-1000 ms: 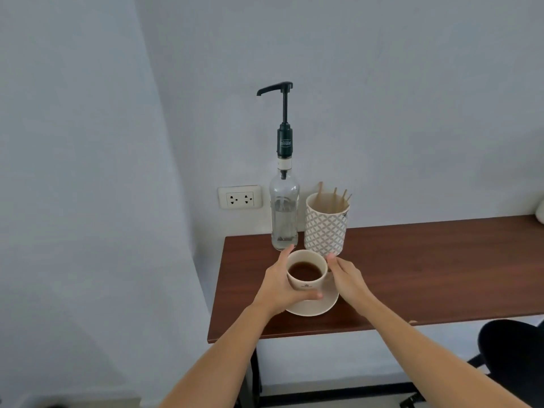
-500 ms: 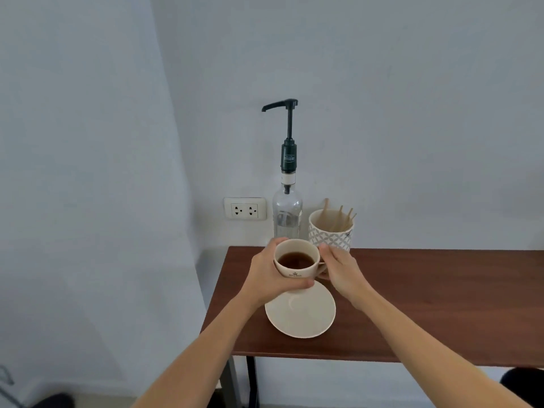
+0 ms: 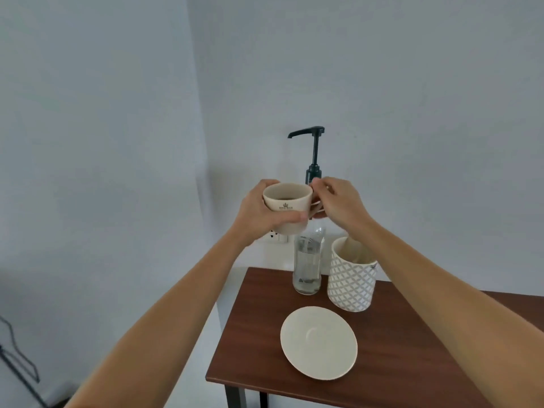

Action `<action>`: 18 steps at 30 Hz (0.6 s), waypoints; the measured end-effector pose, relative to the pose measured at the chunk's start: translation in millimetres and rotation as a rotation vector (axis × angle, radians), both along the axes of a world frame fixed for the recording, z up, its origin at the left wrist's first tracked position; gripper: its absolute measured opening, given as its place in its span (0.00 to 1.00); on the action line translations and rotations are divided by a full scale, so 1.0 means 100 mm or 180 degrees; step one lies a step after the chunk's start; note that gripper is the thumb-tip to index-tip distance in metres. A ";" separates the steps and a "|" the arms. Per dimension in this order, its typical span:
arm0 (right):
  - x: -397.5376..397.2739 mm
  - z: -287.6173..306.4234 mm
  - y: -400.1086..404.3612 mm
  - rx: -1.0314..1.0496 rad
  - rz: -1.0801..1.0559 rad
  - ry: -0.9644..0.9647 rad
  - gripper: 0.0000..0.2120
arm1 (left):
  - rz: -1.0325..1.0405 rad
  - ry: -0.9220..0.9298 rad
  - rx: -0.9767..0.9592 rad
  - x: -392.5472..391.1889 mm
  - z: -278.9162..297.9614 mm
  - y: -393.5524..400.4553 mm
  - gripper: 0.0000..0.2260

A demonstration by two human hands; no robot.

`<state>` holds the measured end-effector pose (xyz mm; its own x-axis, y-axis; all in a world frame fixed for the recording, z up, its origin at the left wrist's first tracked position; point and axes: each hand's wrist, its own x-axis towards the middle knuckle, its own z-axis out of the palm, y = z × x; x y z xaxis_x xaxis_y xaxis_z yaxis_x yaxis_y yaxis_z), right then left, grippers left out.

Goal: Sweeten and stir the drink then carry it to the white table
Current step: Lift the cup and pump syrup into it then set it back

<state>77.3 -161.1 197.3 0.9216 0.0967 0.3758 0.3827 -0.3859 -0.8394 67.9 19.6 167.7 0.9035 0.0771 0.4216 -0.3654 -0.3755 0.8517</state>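
I hold a cream cup (image 3: 287, 201) of dark drink in the air, below and left of the spout of the pump bottle (image 3: 307, 260). My left hand (image 3: 259, 216) wraps the cup's left side and front. My right hand (image 3: 338, 203) grips the cup's handle on the right. The clear bottle holds colourless syrup and has a dark pump head (image 3: 309, 132) pointing left. The empty cream saucer (image 3: 318, 343) lies on the brown table (image 3: 412, 348) below. A patterned white holder (image 3: 351, 278) stands right of the bottle; my right arm hides most of its contents.
The table's left edge and front corner are close to the saucer. A wall socket (image 3: 278, 237) sits behind the cup, partly hidden. Dark cables (image 3: 17, 360) hang at the lower left by the wall.
Both hands have lifted the cup off the saucer and raised it up toward the pump spout. The saucer stayed on the table.
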 end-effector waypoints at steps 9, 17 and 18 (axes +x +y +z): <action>0.62 0.60 0.31 0.0593 -0.0648 -0.0313 0.20 | -0.0111 0.0099 -0.0071 0.49 0.41 0.25 0.43; 0.79 0.72 0.49 0.1588 -0.0597 0.0121 0.16 | -0.0437 0.0101 -0.0077 0.77 0.53 0.27 0.43; 0.80 0.71 0.49 0.1637 -0.0592 0.0145 0.15 | -0.0479 0.0102 -0.0104 0.79 0.53 0.27 0.43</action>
<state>157.6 -111.6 268.5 0.9221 -0.2551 0.2910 0.3062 0.0210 -0.9517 146.9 47.0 221.1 0.9188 -0.0469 0.3920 -0.3880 -0.2905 0.8747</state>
